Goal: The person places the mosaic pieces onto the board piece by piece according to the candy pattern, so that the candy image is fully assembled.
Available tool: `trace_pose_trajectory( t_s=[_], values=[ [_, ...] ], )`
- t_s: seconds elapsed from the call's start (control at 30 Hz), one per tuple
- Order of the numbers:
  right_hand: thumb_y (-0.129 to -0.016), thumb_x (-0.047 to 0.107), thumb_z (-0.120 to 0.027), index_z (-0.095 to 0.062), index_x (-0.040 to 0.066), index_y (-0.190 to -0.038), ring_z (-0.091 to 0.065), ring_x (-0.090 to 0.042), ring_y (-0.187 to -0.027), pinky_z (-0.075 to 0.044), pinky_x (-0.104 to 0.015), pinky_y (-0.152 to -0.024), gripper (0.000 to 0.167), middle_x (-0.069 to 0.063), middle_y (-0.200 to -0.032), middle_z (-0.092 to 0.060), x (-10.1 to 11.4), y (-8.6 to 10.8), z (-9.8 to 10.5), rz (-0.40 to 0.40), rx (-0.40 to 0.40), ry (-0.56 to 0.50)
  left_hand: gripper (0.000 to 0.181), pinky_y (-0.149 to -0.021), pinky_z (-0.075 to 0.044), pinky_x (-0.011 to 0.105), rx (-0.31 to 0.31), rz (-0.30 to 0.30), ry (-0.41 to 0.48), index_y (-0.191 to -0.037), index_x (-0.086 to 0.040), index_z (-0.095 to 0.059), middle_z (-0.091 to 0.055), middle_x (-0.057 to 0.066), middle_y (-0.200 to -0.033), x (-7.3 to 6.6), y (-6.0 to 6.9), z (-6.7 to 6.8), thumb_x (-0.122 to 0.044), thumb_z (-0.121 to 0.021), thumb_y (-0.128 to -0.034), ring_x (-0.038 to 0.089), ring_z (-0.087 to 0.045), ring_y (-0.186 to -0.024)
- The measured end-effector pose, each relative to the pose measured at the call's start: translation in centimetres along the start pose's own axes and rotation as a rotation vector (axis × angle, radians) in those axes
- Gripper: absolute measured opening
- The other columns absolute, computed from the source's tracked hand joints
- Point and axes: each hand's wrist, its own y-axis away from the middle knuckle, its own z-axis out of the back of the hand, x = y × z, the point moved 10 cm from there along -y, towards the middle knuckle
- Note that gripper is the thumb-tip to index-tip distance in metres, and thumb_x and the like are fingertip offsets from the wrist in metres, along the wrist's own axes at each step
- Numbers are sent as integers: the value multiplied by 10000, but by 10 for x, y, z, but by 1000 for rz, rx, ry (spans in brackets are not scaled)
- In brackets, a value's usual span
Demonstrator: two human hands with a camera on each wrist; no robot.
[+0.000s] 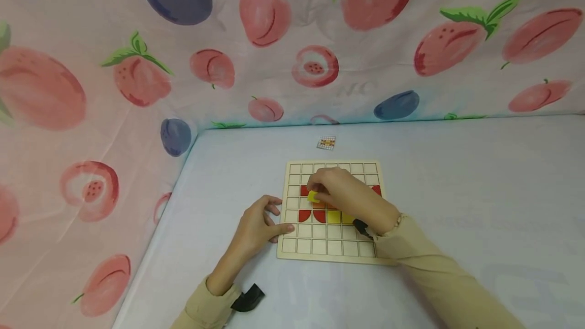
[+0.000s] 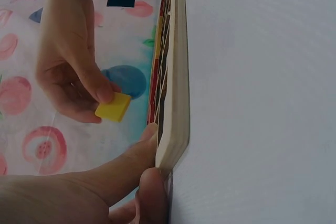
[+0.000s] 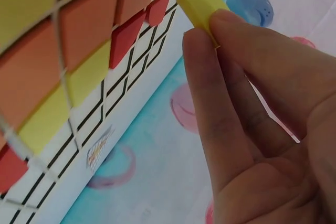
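A wooden grid board [image 1: 320,248] lies on the table, holding red [image 1: 304,216], orange [image 1: 319,205] and yellow [image 1: 333,217] tiles in its middle rows. Between thumb and fingertips my right hand [image 1: 349,194] pinches a small yellow square tile [image 3: 202,6], tilted and raised above the board in both wrist views. At the board's left edge, my left hand [image 1: 253,225] grips the rim, its thumb [image 2: 142,142] on the top face and a finger against the edge. Part of the tile pattern is hidden under my right hand in the head view.
A small printed card [image 1: 326,142] with a coloured grid pattern lies beyond the board's far edge. Fruit-patterned cloth [image 1: 269,75] rises at the back and left of the pale tabletop [image 1: 480,192]. Dark wrist devices [image 1: 248,298] are on both sleeves.
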Motion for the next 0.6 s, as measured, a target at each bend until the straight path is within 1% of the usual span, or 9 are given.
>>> trace_pose_trajectory(
  t_s=[0.1, 0.27, 0.43, 0.6],
  values=[
    [-897, 33, -720, -722, 53, -1011, -581, -142, -807, -530, -276, -782, 116, -26, -942, -691, 4, -6, -5, 3, 15, -13, 576, -504, -523, 284, 2, -1, 10, -1234, -53, -589, -592, 71, -1008, 0, 0, 1, -137, -881, -745, 128, -581, -539],
    [-893, 25, -722, -721, 61, -981, -594, -138, -806, -534, -280, -783, 96, -34, -943, -701, 9, -13, -11, 19, 23, -1, 577, -509, -531, 283, 5, 4, 17, -1238, -59, -586, -589, 71, -1015, 1, -1, 0, -139, -879, -748, 133, -580, -547],
    [-897, 21, -715, -727, 57, -977, -597, -129, -790, -541, -278, -774, 88, -36, -927, -704, 6, -17, -20, -2, 48, -2, 574, -513, -534, 276, 6, 7, 3, -1242, -71, -582, -591, 55, -1009, 2, -1, 0, -132, -876, -753, 135, -587, -545],
    [-899, 25, -714, -743, 54, -964, -592, -120, -769, -541, -267, -757, 78, -34, -910, -712, 5, -20, -26, -2, 63, 3, 579, -521, -540, 285, 9, 9, 3, -1246, -87, -579, -593, 36, -1002, 3, -1, -1, -127, -877, -751, 141, -595, -544]
  ],
)
